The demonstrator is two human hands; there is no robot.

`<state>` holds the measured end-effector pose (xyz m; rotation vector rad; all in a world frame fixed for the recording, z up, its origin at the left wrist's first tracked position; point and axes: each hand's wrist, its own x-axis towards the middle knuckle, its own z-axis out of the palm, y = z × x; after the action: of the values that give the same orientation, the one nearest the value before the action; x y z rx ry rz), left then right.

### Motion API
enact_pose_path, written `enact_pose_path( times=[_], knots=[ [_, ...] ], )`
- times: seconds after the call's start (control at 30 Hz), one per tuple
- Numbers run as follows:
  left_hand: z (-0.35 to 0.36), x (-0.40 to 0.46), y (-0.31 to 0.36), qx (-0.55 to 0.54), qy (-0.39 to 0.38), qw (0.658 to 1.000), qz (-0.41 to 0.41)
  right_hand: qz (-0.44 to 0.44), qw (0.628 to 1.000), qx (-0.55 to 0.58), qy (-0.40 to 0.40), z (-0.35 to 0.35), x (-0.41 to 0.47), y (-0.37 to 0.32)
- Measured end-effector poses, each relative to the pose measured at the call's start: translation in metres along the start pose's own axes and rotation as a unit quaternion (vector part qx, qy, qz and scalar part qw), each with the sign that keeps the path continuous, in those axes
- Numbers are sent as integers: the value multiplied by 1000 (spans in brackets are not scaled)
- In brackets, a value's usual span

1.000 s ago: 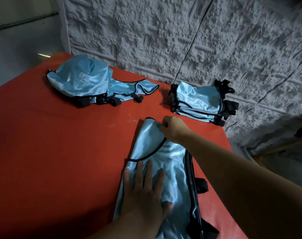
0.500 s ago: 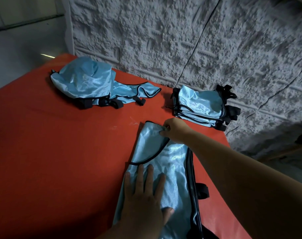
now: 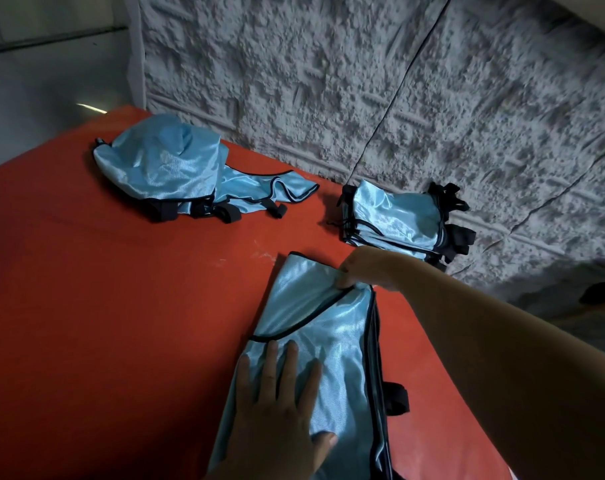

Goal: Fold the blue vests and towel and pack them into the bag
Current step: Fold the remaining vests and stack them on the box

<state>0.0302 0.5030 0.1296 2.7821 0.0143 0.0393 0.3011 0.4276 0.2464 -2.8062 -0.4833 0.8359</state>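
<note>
A light blue vest [image 3: 332,344] with black trim lies lengthwise on the red table [image 3: 103,323] in front of me. My left hand [image 3: 280,414] presses flat on its lower part, fingers spread. My right hand [image 3: 367,268] pinches the vest's far top edge at the black trim. A stack of folded blue vests [image 3: 398,220] sits at the table's far right by the wall. A loose heap of unfolded blue vests [image 3: 176,171] lies at the far left. No bag or towel is visible.
A rough grey textured wall [image 3: 363,81] runs behind the table, with a thin black cable [image 3: 394,98] hanging down it. The table's right edge drops off beside my right forearm. Grey floor shows at the upper left.
My right hand has drawn the vest's far top edge slightly back toward me, bunching the fabric there. My left hand stays pressed on the vest.
</note>
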Motion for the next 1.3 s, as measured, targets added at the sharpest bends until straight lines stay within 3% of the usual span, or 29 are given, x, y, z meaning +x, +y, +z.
enact_pose_path(
  times=[0.13, 0.3, 0.47, 0.6, 0.7, 0.77, 0.83, 0.9, 0.97, 1.1, 1.23, 1.3],
  knots=[
    [1, 1, 0, 2, 4, 1000, -1, -22, 998, -66, 6, -1, -4, 0],
    [3, 0, -1, 4, 9, 1000, 1, 0, 997, -59, 51, -2, -5, 16],
    [3, 0, 0, 5, 12, 1000, -4, 44, 996, 37, 72, -3, -6, 47],
    [6, -1, -2, 4, 15, 1000, -5, 38, 964, 86, 249, 3, -13, 52],
    [6, -2, -2, 1, 6, 1000, -8, -47, 922, 60, 379, 29, -44, 38],
    [5, -2, -2, 1, -3, 1000, -10, -147, 918, 18, 368, 60, -71, 25],
    [6, -3, -1, 6, -5, 1000, -6, -208, 941, -45, 264, 93, -89, 20],
    [2, -4, 0, 4, -7, 1000, -4, -177, 962, -120, 170, 116, -92, 29],
    [-3, -5, -1, -3, -8, 1000, 0, -97, 974, -150, 137, 124, -88, 47],
    [-18, -7, 1, 46, -23, 999, 8, -20, 983, -94, 156, 116, -94, 56],
    [-45, -4, -1, 51, -56, 997, 7, 4, 968, 36, 247, 107, -141, 32],
    [-62, -4, -5, 44, -21, 999, -1, 55, 960, 66, 267, 109, -178, 23]
  ],
)
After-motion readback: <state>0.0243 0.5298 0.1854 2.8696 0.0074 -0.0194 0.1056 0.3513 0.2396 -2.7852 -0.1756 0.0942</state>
